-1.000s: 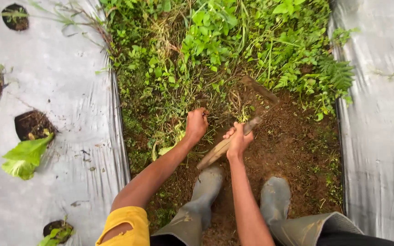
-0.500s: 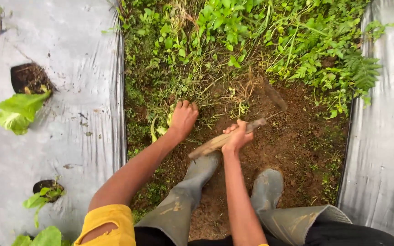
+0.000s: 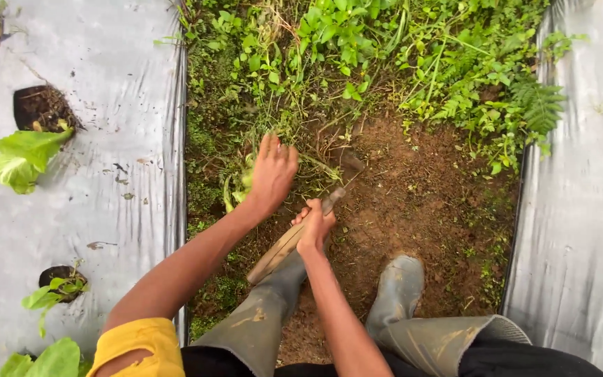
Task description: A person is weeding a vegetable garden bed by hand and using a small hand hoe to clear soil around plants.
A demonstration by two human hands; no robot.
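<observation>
Kneeling is not seen; the person stands in the furrow, and both rubber boots point(image 3: 396, 293) are planted on the bare brown soil point(image 3: 413, 202) between two beds covered with silver plastic mulch point(image 3: 106, 139). A short hoe with a wooden handle point(image 3: 284, 244) is held by the right hand point(image 3: 313, 227), whose fingers are closed fully around the handle near its upper end, probably so that the blade point(image 3: 343, 162) can be driven with force. The blade is blurred and lies at the edge of the weeds point(image 3: 329, 63), where the cleared soil ends and the green growth begins. The left hand point(image 3: 272, 174) is stretched forward over a tuft of grass and pale leaves point(image 3: 242, 185); its fingers are spread rather wide and curved downward, touching or just above the plants, and it cannot be told if something is gripped. It is kept to the left of the blade, seemingly out of its path. Leafy seedlings point(image 3: 22, 157) grow from round holes in the left mulch sheet.
</observation>
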